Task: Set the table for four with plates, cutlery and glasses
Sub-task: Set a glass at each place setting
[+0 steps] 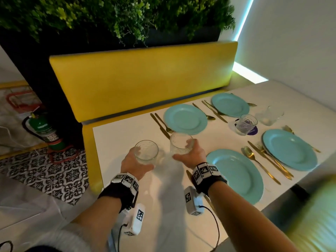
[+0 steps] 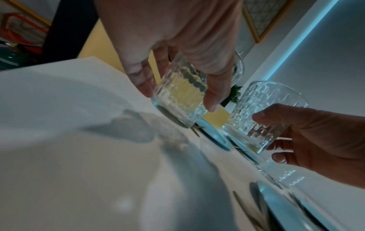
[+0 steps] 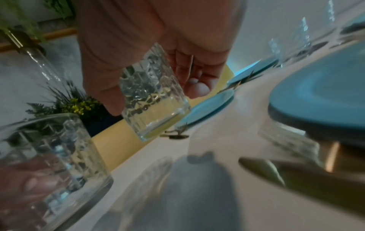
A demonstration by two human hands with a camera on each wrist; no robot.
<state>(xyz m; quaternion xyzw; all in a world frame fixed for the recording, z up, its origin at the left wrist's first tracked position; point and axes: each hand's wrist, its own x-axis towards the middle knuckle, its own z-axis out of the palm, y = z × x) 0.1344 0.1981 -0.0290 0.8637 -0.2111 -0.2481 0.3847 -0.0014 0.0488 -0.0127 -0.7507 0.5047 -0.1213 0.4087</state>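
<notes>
White counter point(image 1: 127, 131) is seen beside a yellow bench back point(image 1: 141, 77), with greenery point(image 1: 112, 17) above it.

Left hand point(image 1: 134, 165): fingers point(image 2: 144, 81) and thumb are curled round a clear patterned glass point(image 1: 146, 151), which is gripped from its side. In the left wrist view its base is seen just above the counter, slightly tilted; contact cannot be judged.

Right hand point(image 1: 190, 154): fingers point(image 3: 197, 84) are wrapped round a second glass point(image 1: 180, 143), thumb on the near side. This glass is held clear of the counter, tilted in the right wrist view, just beside the near end of the far-left knife and fork point(image 1: 161, 125).

Both held glasses are kept near the counter's left end, close together but apart.

Further out, four blue plates are laid: near plate point(image 1: 236, 175) just right of the right wrist, far-left plate point(image 1: 185, 119), far-right plate point(image 1: 230, 104), right plate point(image 1: 289, 149). Gold cutlery point(image 1: 267, 160) is laid between the near and right plates, and more beside the far plates.

Two more glasses are stood among the plates: one point(image 1: 246, 124) on a dark coaster point(image 1: 254, 131), the other point(image 1: 271, 115) just beyond it, blurred.

A green cylinder point(image 1: 42, 127) is seen on the patterned tile floor point(image 1: 45, 171) at left.
</notes>
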